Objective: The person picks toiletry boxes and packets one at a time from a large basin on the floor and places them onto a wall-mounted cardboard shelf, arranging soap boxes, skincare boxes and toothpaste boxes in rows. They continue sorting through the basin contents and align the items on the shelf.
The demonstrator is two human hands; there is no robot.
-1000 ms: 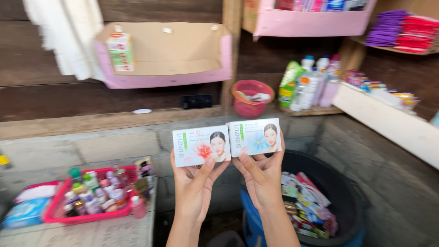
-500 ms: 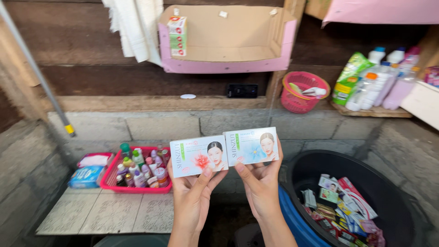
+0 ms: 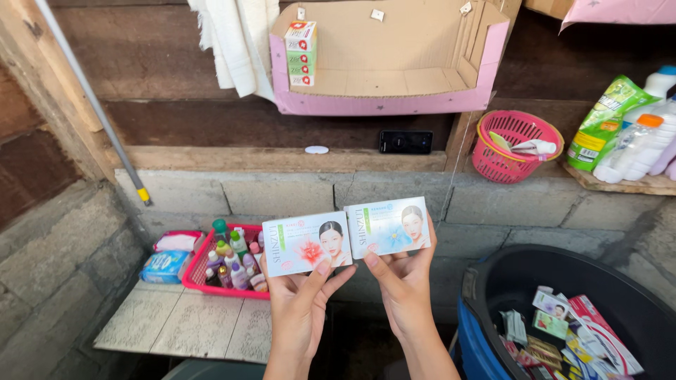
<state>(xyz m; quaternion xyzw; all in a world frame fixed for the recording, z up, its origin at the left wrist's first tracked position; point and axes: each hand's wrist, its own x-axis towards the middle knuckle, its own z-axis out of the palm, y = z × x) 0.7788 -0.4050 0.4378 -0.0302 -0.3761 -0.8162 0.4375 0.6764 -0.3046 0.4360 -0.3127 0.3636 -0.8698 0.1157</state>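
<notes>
Two small soap boxes are held up side by side, edges nearly touching: the left hand (image 3: 299,309) grips the red-flower box (image 3: 307,243), the right hand (image 3: 403,288) grips the blue-flower box (image 3: 388,226). At eight o'clock sits a red tray (image 3: 204,281); at four o'clock, a black tub (image 3: 521,271).

Black tub (image 3: 493,281) and white bottles (image 3: 651,134) cropped by right edge.

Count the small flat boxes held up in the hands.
2: the box with the red flower in the left hand, the box with the blue flower in the right hand, side by side.
</notes>
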